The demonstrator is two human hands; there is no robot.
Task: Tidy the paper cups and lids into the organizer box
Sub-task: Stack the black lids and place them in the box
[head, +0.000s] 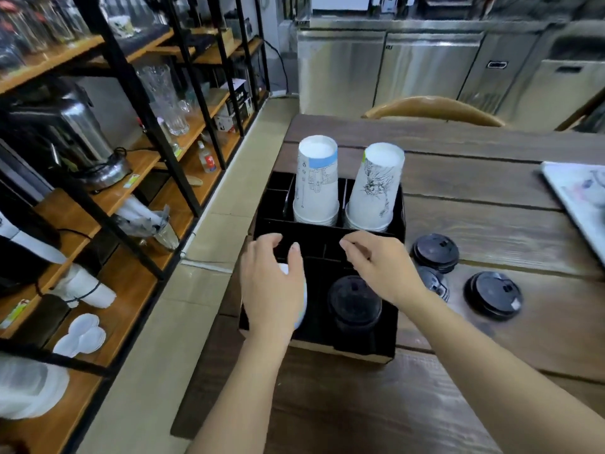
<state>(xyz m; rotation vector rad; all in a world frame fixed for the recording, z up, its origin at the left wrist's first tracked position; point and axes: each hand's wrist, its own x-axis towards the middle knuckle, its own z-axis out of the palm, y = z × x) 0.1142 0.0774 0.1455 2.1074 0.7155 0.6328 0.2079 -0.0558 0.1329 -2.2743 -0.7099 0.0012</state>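
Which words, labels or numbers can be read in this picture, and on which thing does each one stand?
None can be read for certain.
Left cup stack: printed drawing and small marks, too blurred.
Right cup stack: line drawing only, no words seen.
Bottle on the shelf: red label, too small.
Fridge: dark badge, unreadable.
Paper at the right: print blurred.

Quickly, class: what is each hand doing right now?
Left hand: closed over a white cup in the organizer box.
Right hand: fingers curled over the box, holding nothing visible.
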